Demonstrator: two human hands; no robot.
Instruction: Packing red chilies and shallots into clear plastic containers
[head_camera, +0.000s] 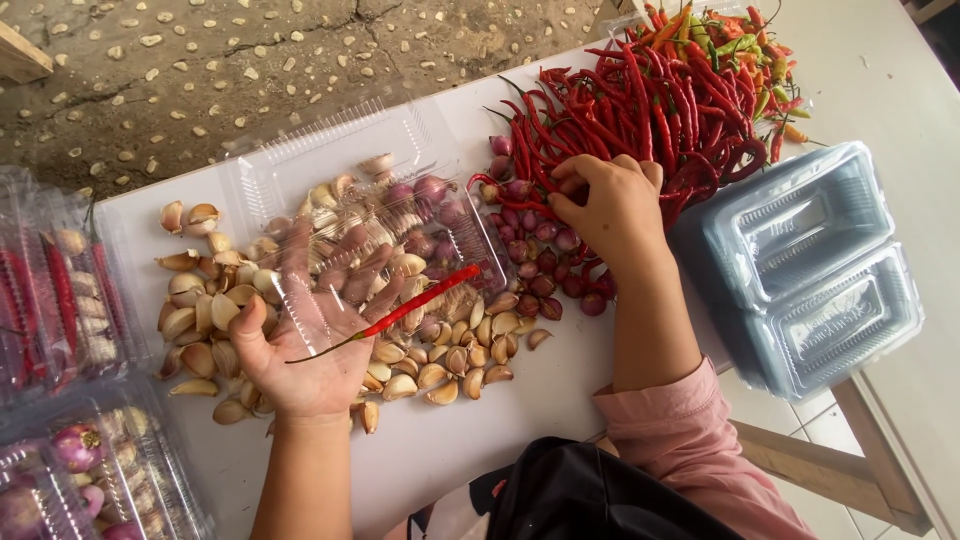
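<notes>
Far left: two filled clear packs (70, 400), lids closed, showing chillies, garlic and shallots. Next, a loose heap of garlic cloves (205, 300), too many to count. The left hand (300, 350) lies palm up, fingers spread under one open clear container (370, 215); one long red chilli (425, 300) rests inside it. Small shallots (545, 270) lie beside. The right hand (610, 205) pinches into the red chilli pile (640, 100). Far right: one stack of empty containers (810, 265).
</notes>
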